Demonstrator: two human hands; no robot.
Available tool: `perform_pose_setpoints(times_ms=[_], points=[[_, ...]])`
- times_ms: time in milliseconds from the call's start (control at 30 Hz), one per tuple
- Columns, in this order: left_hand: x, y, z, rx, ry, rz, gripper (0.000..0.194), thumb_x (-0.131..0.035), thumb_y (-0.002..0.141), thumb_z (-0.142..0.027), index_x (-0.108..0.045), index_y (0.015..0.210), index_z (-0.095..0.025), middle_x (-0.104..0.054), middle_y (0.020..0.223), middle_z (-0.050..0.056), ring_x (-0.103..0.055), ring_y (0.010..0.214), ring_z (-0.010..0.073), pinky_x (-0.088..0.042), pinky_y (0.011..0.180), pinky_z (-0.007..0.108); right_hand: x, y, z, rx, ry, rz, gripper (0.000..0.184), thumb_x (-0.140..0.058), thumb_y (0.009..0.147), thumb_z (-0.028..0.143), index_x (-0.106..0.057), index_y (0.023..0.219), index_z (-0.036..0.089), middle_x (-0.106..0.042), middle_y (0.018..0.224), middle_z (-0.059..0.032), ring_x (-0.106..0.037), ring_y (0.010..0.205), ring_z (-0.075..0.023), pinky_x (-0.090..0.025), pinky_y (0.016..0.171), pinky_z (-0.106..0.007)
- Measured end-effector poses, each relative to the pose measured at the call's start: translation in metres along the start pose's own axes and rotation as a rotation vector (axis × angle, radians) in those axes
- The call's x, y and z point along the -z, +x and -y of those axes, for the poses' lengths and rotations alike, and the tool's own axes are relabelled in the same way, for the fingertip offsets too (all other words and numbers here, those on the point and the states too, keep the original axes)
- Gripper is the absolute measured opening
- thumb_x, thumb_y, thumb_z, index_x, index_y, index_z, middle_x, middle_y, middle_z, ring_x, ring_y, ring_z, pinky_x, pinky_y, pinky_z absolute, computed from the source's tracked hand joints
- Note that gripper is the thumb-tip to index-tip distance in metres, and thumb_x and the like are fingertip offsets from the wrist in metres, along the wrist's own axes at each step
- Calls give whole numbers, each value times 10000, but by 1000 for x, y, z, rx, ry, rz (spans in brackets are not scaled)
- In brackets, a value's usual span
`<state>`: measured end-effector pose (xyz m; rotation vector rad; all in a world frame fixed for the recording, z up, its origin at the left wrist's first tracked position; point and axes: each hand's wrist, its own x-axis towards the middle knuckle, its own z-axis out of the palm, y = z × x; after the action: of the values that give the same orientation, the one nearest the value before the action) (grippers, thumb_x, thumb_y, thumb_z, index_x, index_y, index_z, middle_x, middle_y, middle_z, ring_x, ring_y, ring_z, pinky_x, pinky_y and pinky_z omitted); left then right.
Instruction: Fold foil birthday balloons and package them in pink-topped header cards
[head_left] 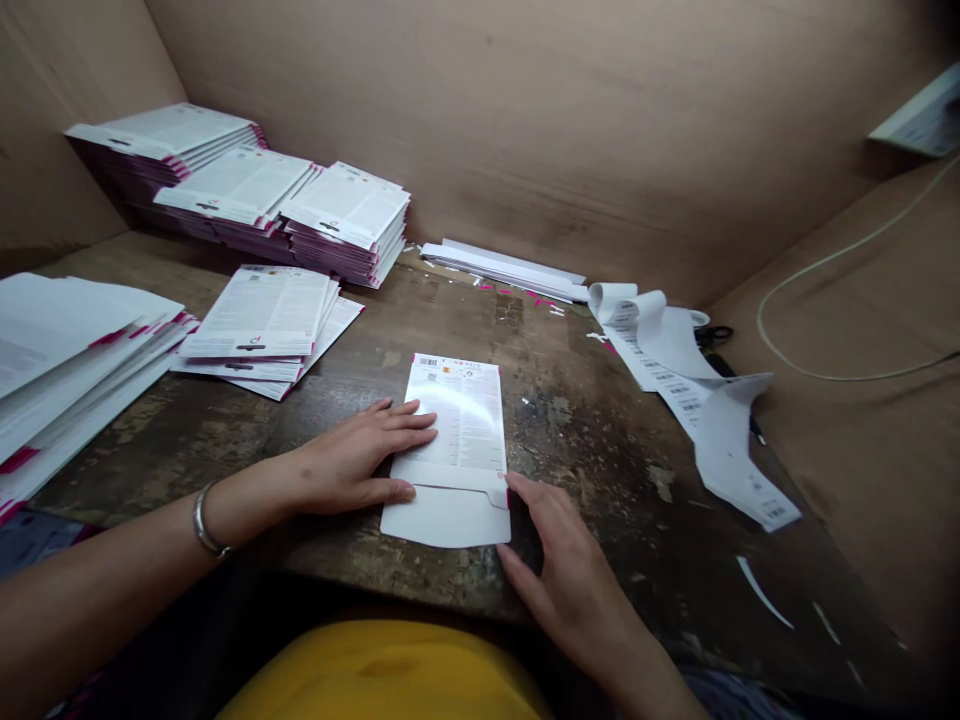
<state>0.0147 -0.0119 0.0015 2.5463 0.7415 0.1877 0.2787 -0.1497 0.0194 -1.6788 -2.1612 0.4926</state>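
A flat white printed cardboard sleeve (pixel 469 430) lies on the worn table before me, its blank flap nearest my body and a barcode at its far end. My left hand (pixel 367 455) rests on the sleeve's left side with fingers stretched out flat. At the lower right edge is my right hand (pixel 559 560), thumb and index finger apart and touching the corner by the flap. It does not grip the sleeve. A silver bangle (pixel 208 520) circles my left wrist.
Stacks of similar sleeves (pixel 345 205) stand at the back left, with a smaller pile (pixel 255 310) in front. Larger unfolded sheets (pixel 67 350) lie far left. A curled label strip (pixel 682 390) and scissors (pixel 716 335) are at right. A cable (pixel 817 375) hangs by the right wall.
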Motion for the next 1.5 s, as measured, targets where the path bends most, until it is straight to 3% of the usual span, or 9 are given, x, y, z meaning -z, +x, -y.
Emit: perform_pose_setpoints(times_ms=[233,433,533,633,767,867,1067,1300,1500], points=[[0,2,-1,18,-4,8,703,-581,819,-522,-308,1425,-292,-320,1494,38,-214,1396,264,-177,1132,481,-18,-3,6,-8,-130,-45,676,-523,861,240,-208,1455,173,-380,1449,-128,-173,1395,-326,-269,1081,-611],[0,2,0,17,-18,0,704,-582,818,-523,-313,1425,-288,-321,1493,45,-219,1395,268,-184,1131,477,-16,0,7,-191,324,-165,652,-600,809,220,-314,1395,241,-441,1397,-115,-423,1281,-270,-387,1045,-505],[0,3,0,29,-10,19,699,-576,826,-514,-313,1426,-272,-312,1497,46,-210,1398,262,-178,1134,468,-11,-1,9,-134,373,-140,652,-577,795,161,-329,1390,261,-348,1453,-96,-377,1314,-249,-376,1063,-461],[2,3,3,19,-1,28,692,-567,831,-516,-308,1427,-279,-309,1500,37,-203,1401,252,-164,1140,459,-11,-1,7,7,222,-48,616,-497,786,80,-397,1368,254,-213,1519,-69,-282,1364,-247,-353,1079,-449],[4,-3,-4,3,27,19,725,-563,817,-551,-298,1431,-270,-299,1505,55,-216,1396,266,-161,1137,479,-19,2,-3,139,62,-58,525,-453,805,41,-500,1303,197,-385,1444,-98,-355,1304,-239,-389,1053,-447],[-3,-13,-29,-27,94,-38,767,-595,761,-607,-370,1394,-237,-394,1451,92,-322,1338,308,-235,1107,507,-25,5,-7,172,-10,-88,442,-430,860,53,-543,1269,176,-484,1376,-109,-407,1240,-235,-434,1011,-431],[-32,-26,-70,-55,210,-189,278,-466,915,-258,-563,1154,-155,-608,1116,111,-542,1051,249,-470,923,391,-22,5,-2,175,-71,-45,397,-456,867,75,-568,1239,153,-508,1353,-111,-397,1199,-255,-455,980,-431],[-39,-29,-66,-106,189,-300,267,-329,953,-144,-578,1051,-136,-606,992,106,-567,914,201,-505,781,313,-21,13,11,163,48,-81,254,-548,809,72,-646,1009,194,-579,1161,-97,-454,1097,-253,-426,944,-443],[-34,-23,-69,193,20,-264,233,-435,937,-277,-611,806,-196,-599,794,37,-546,810,203,-461,728,340,-26,21,18,4,145,-163,146,-524,884,192,-623,777,202,-593,914,-55,-499,911,-212,-430,797,-365]])
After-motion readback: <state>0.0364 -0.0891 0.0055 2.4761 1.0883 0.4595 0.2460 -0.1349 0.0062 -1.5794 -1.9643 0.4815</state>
